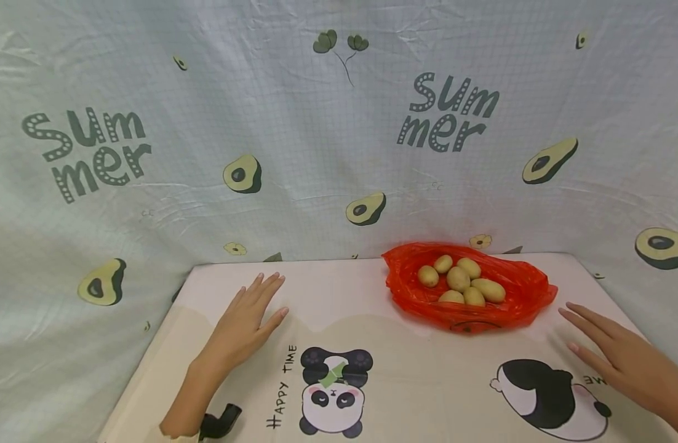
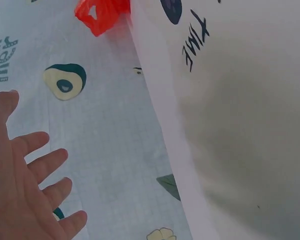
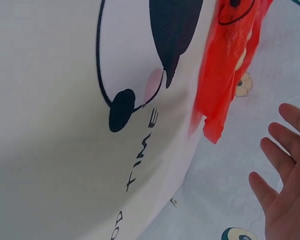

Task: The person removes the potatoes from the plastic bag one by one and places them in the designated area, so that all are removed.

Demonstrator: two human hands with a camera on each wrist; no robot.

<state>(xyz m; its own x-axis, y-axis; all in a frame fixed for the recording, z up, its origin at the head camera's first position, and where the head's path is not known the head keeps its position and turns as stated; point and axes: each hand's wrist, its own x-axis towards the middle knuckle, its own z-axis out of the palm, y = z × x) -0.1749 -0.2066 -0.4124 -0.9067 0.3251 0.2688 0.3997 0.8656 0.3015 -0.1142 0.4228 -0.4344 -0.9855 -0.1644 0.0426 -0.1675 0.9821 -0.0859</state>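
Observation:
A red plastic bag [image 1: 416, 311] lies opened out at the back right of the table, with several potatoes [image 1: 458, 279] in it. My right hand [image 1: 621, 354] is to the right of the bag, fingers extended toward it, holding nothing. In the right wrist view the same hand [image 3: 290, 165] shows spread fingers, apart from the bag [image 3: 217, 95]. Over the table's left side is my left hand [image 1: 245, 326], its fingers straight and the thumb spread, with nothing in it. The left wrist view shows that hand [image 2: 25, 180] away from the bag's red edge [image 2: 97, 17].
The table [image 1: 422, 381] has a pale cover printed with a panda [image 1: 333, 394] and a black-and-white animal [image 1: 555, 400]. Behind it hangs a curtain [image 1: 295, 123] with avocado prints. A black strap end [image 1: 223, 421] shows beside the left wrist.

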